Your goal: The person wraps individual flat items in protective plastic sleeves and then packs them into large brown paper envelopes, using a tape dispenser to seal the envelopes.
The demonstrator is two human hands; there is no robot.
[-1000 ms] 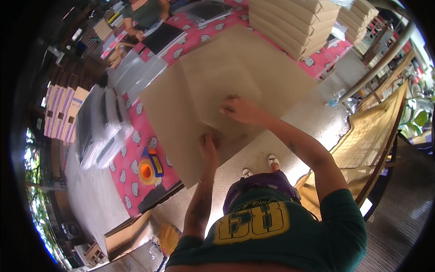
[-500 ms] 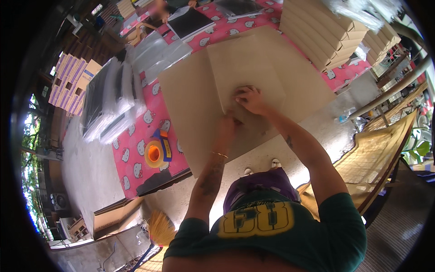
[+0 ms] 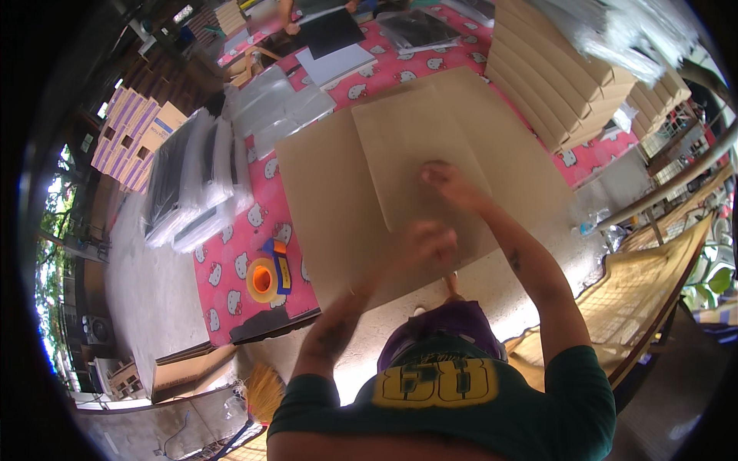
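cardboard [image 3: 400, 177]: light, stiff, likely creases; grip edges | right hand [image 3: 450, 184]: flat, pressing flap | left hand [image 3: 423, 242]: blurred, grip unclear, near edge

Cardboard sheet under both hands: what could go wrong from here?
The cardboard sheet overhangs the near edge of the pink table, so pressure from the left hand could tip or slide it off. The right hand presses on the folded flap; a skewed crease seems possible. The tape dispenser sits near the sheet's edge and might get knocked.
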